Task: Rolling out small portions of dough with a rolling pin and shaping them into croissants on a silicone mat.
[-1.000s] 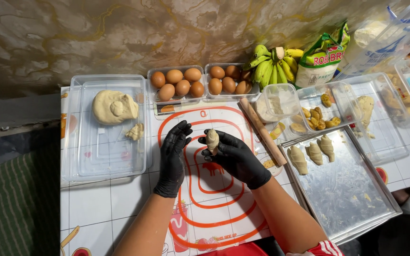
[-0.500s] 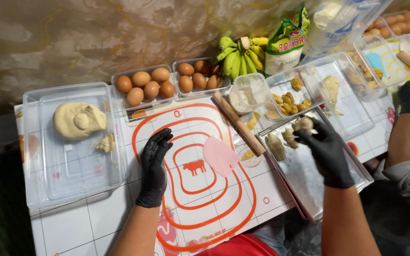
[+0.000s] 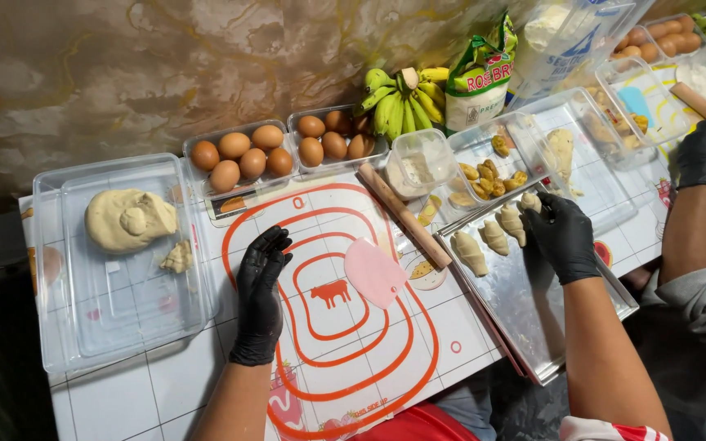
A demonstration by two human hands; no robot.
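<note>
Head view: my left hand (image 3: 261, 286), in a black glove, lies flat and open on the white silicone mat with red ring lines (image 3: 320, 327), its grip holding nothing. My right hand (image 3: 561, 237), also gloved black, reaches over the shiny metal baking tray (image 3: 533, 318) at about three o'clock from the mat; its fingertips pinch a pale folded dough piece (image 3: 530, 201) at the tray's top edge. Two more pale shaped dough pieces (image 3: 484, 245) lie just beside it, toward nine o'clock. A thin pink plastic disc (image 3: 373, 272) rests on the mat, beside the wooden rolling pin (image 3: 406, 216). At two o'clock another person's gloved hand (image 3: 704, 151) works separately.
</note>
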